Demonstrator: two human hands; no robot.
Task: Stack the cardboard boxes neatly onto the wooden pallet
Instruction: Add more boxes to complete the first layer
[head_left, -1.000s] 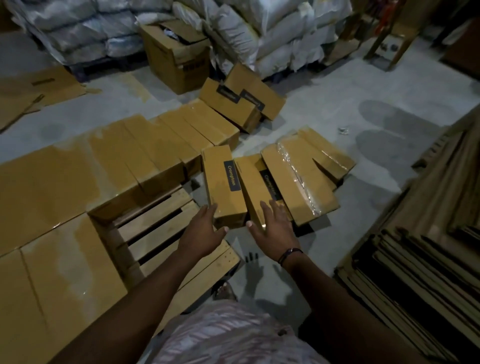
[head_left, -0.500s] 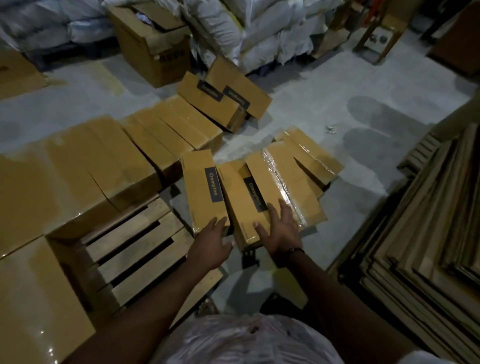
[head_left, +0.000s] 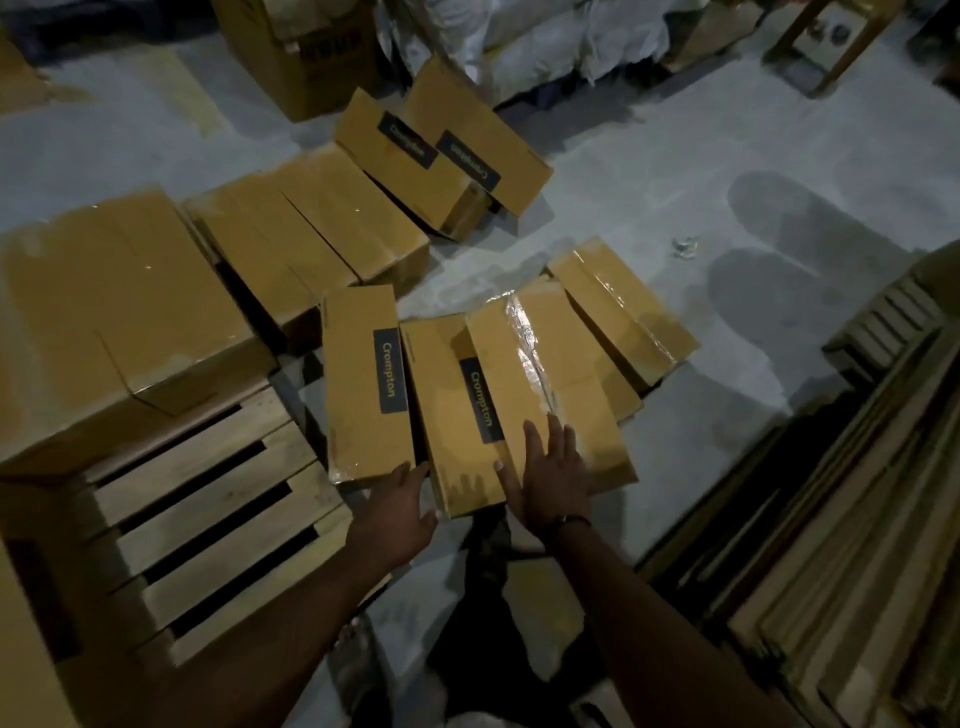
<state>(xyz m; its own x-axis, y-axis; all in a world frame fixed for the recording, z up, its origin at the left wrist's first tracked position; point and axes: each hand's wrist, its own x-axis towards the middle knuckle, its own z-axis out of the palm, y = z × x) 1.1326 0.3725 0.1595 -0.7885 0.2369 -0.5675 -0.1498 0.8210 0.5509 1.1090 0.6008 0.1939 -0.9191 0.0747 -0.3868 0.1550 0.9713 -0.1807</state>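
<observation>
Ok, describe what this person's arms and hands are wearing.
The left forearm and right forearm are bare, with no sleeve in view. Neither the left hand nor the right hand wears a glove. The only item is a thin dark band around the right wrist.

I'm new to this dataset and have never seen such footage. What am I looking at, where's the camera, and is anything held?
No machine: a person works bare-handed, filmed by a head-worn camera looking down. Long cardboard boxes lie on the concrete floor; the wooden pallet at left already carries some. The right hand lies flat on the taped box overlapping the middle box. The left hand is at that middle box's near corner; its grip is unclear. Nothing looks lifted.
</observation>
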